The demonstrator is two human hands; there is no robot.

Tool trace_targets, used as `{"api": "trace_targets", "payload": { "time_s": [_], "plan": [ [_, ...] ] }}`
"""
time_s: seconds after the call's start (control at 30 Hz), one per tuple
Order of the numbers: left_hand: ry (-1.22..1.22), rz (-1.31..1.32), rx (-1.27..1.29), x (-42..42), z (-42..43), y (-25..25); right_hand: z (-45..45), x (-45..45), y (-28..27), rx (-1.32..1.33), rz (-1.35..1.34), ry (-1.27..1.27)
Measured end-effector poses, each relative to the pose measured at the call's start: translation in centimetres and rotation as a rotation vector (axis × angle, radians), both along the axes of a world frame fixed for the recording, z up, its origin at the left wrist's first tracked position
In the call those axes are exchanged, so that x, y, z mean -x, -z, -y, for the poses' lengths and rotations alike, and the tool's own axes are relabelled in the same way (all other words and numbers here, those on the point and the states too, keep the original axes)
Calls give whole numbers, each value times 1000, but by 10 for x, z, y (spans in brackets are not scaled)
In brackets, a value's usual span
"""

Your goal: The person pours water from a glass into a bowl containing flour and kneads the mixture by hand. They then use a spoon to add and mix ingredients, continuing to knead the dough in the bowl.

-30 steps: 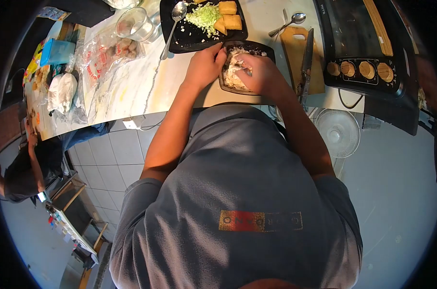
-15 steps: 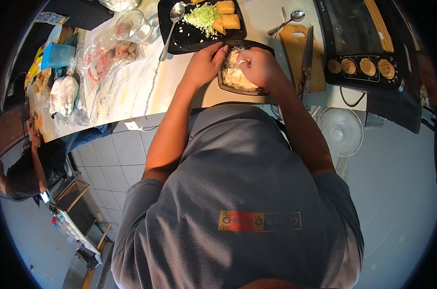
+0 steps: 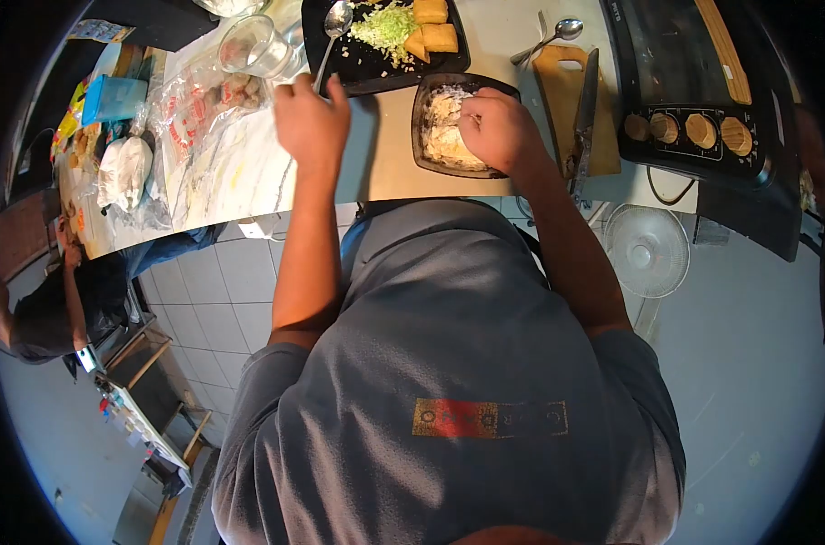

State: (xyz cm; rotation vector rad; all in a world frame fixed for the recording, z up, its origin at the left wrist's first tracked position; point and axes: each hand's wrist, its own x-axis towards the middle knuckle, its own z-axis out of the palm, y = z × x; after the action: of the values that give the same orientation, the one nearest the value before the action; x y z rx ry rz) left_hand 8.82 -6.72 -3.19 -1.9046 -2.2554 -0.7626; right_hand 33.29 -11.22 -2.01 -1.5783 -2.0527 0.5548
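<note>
Left hand (image 3: 313, 123), thumb parted from fingers, lies nearer the spoon (image 3: 331, 39), whose long axis runs forward from it onto the black plate (image 3: 376, 84), while the right hand (image 3: 500, 133), curled, its hold unclear, overlies the square bowl (image 3: 418, 136)

Held left arm (image 3: 305, 245) and right arm (image 3: 581, 241) stretched forward and well apart. Spread thumb from fingers at left hand (image 3: 314, 125), with back turned up. Angled right hand (image 3: 501, 136) inward, with fingers curled under and tips hidden from view.
</note>
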Motion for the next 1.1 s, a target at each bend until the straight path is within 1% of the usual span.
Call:
{"api": "trace_targets", "payload": {
  "time_s": [0.03, 0.07, 0.13, 0.17, 0.23, 0.27, 0.33, 0.37, 0.4, 0.43, 0.47, 0.5, 0.53, 0.57, 0.63, 0.67, 0.7, 0.77, 0.8, 0.83, 0.9, 0.93, 0.97, 1.03, 1.1],
  "plan": [
    [-69, -139, -10, 9, -3, 3, 1, 1, -7, 25, 36, 2],
    [-70, -141, -12, 15, -7, 6, 3, 2, -12, 50, 72, 2],
    [-166, -96, 383, 24, -14, 6, 7, 5, -16, 52, 73, 13],
    [-168, -98, 379, 28, -17, 6, 8, 5, -17, 57, 78, 26],
    [-79, 126, 536, 36, -21, 8, 11, 4, -14, 30, 63, 25],
    [-80, 126, 532, 37, -21, 11, 12, 3, -12, 7, 50, 25],
    [-39, 198, 405, 38, -19, 14, 10, -1, -5, -12, 22, 13],
    [-41, 198, 401, 40, -19, 14, 9, -3, -3, -28, -6, 1],
    [-28, 349, 404, 42, -16, 11, 8, -3, -6, -30, -8, -1],
    [-13, 500, 405, 43, -13, 8, 7, -2, -10, 35, 3, 0],
    [-14, 498, 405, 44, -10, 5, 7, -3, -13, 101, 15, 2],
    [26, 697, 359, 46, -6, 2, 7, -4, -9, 102, 13, 1],
    [66, 895, 310, 47, -2, -2, 7, -6, -2, 25, 9, -28],
    [64, 893, 310, 48, 3, -6, 7, -8, 2, -51, 4, -56],
    [191, 997, 174, 50, 13, -23, 12, -13, 1, -77, 21, -87],
    [267, 1010, 177, 52, 19, -34, 15, -14, 0, -102, 39, -117],
    [263, 1007, 178, 52, 24, -46, 18, -15, -3, -101, 35, -120],
    [432, 775, 193, 50, 35, -67, 22, -18, -9, -188, 75, -131],
    [462, 644, 157, 46, 39, -73, 23, -19, -8, -186, 72, -134],
    [457, 643, 158, 41, 42, -81, 23, -21, -6, -208, 82, -139],
    [658, 281, 77, 27, 46, -100, 23, -23, 0, -228, 87, -148],
    [700, 212, 98, 19, 45, -108, 23, -23, 3, -219, 85, -157],
    [696, 208, 102, 17, 44, -109, 23, -24, 5, -210, 84, -168],
    [777, 126, 123, 14, 36, -107, 23, -23, 10, -219, 63, -168],
    [795, 129, 113, 11, 33, -103, 21, -24, 12, -229, 46, -163]
  ]
}}
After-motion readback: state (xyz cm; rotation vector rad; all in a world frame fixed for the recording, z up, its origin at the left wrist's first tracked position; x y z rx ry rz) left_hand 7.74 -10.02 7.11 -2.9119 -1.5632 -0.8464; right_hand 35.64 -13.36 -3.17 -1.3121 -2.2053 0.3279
